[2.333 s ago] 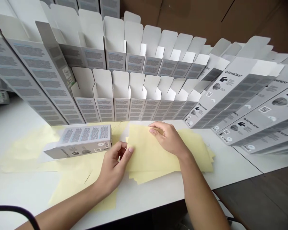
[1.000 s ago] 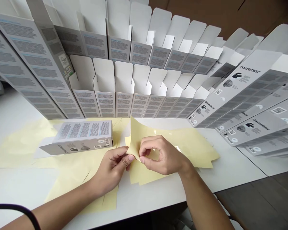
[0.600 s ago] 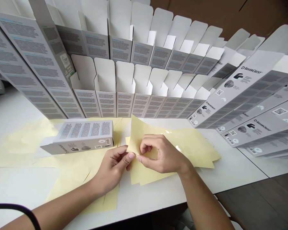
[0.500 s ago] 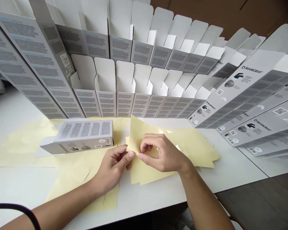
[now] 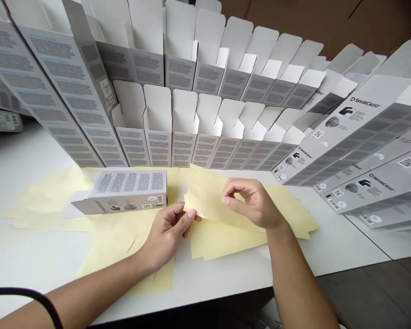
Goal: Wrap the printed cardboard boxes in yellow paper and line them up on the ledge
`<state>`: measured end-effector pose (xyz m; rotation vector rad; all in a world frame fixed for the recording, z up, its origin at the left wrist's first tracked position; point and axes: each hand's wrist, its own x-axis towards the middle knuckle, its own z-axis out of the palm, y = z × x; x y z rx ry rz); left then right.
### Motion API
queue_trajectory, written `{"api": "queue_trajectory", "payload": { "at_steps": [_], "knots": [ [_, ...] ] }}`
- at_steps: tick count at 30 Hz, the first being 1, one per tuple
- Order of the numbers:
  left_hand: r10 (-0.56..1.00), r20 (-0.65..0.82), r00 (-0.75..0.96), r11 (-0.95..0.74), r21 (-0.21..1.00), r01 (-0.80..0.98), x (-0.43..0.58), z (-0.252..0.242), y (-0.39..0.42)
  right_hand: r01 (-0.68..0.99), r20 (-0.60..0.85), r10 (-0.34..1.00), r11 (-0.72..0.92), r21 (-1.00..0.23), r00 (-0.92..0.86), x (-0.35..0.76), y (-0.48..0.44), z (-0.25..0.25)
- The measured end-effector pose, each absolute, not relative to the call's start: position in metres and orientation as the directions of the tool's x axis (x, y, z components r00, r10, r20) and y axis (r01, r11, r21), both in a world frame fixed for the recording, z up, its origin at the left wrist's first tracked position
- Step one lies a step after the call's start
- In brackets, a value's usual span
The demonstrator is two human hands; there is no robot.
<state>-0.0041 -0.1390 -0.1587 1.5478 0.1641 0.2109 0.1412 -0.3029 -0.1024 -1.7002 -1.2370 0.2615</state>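
Note:
My left hand (image 5: 173,224) pinches the near left corner of a yellow paper sheet (image 5: 205,194) between thumb and fingers. This sheet is lifted a little and lies over more yellow sheets (image 5: 222,240) on the table. Above it, my right hand (image 5: 250,201) is closed, thumb and forefinger tips pressed together. Whatever sits between those tips, if anything, is too small or clear to make out. Left of my left hand, a grey-white printed carton (image 5: 130,183) lies on its side, with an end flap out to the left.
Rows of upright open-topped cartons (image 5: 183,146) line the back of the white table (image 5: 233,278). Taller SilverCrest cartons (image 5: 342,121) stand on the right, more (image 5: 60,87) on the left. Loose yellow sheets (image 5: 123,246) spread under the lying carton. A black cable-like curve (image 5: 27,294) crosses the lower left.
My right hand has moved up and right, away from the sheet's corner and my left hand. The lifted corner has flattened out, while my left hand keeps its pinch. The view has shifted slightly.

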Motion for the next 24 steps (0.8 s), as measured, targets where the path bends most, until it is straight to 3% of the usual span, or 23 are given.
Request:
{"api": "queue_trajectory", "payload": {
  "at_steps": [4,7,9,11,13,15,18,24],
  "knots": [
    [0.31,0.045,0.95,-0.087,0.996,-0.019,-0.006,-0.159,-0.141,0.566,0.388,0.746,0.019,-0.824,0.541,0.152,-0.309,-0.103],
    [0.481,0.339,0.809,-0.43,0.895,-0.119,-0.007,-0.154,-0.135,0.521,0.383,0.71,0.027,-0.853,0.591,0.155,-0.307,-0.107],
    [0.415,0.648,0.639,-0.751,0.64,-0.162,-0.005,-0.148,-0.125,0.495,0.363,0.709,0.023,-0.869,0.605,0.155,-0.304,-0.111],
    [0.214,0.81,0.546,-0.953,0.297,-0.066,-0.001,-0.144,-0.112,0.477,0.343,0.717,0.016,-0.879,0.607,0.155,-0.3,-0.115],
    [0.104,0.794,0.599,-0.994,0.063,0.089,0.002,-0.143,-0.099,0.469,0.331,0.722,0.01,-0.883,0.608,0.156,-0.297,-0.119],
    [0.121,0.711,0.693,-0.982,-0.017,0.189,0.003,-0.148,-0.088,0.469,0.327,0.72,0.003,-0.883,0.612,0.157,-0.295,-0.121],
    [0.14,0.627,0.766,-0.982,-0.013,0.19,-0.004,-0.158,-0.078,0.484,0.329,0.72,-0.012,-0.875,0.612,0.157,-0.294,-0.123],
    [0.08,0.615,0.784,-0.994,-0.007,0.107,-0.035,-0.166,-0.063,0.554,0.363,0.703,-0.052,-0.831,0.611,0.151,-0.293,-0.123]
  ]
}}
